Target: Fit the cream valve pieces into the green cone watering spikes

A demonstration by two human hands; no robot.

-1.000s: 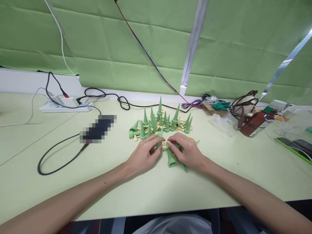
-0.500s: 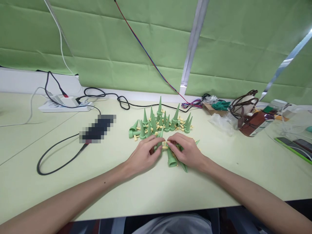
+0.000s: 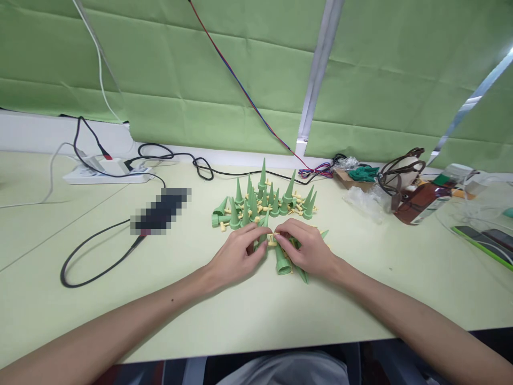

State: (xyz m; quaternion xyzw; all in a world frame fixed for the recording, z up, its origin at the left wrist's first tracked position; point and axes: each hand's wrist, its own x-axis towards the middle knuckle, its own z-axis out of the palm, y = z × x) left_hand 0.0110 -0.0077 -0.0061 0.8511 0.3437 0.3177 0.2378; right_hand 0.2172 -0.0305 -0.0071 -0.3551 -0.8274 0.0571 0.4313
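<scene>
A small pale-yellow plastic valve [image 3: 272,241] sits between my two hands at the middle of the table. My left hand [image 3: 242,247] is curled, with thumb and index finger closed at the valve's left end. From the other side, my right hand [image 3: 306,247] pinches its top right part, the fingertips partly hiding it. Just below lies a hollow green plastic spike [image 3: 282,264], its open threaded end toward me. Another green spike [image 3: 303,275] pokes out under my right hand. Beyond my hands, several green cone spikes [image 3: 287,195] stand or lie among more yellow valves [image 3: 223,226].
To the left are a blurred-out dark device [image 3: 162,211] on a cable and a white power strip [image 3: 108,176]. At the right stand a brown bottle [image 3: 422,203], a clear plastic bag [image 3: 364,203], a cardboard box [image 3: 352,181] and a green-edged phone [image 3: 476,240]. A green curtain hangs behind.
The yellow valve has shifted very slightly between my fingertips. Both hands and everything else stay in place.
</scene>
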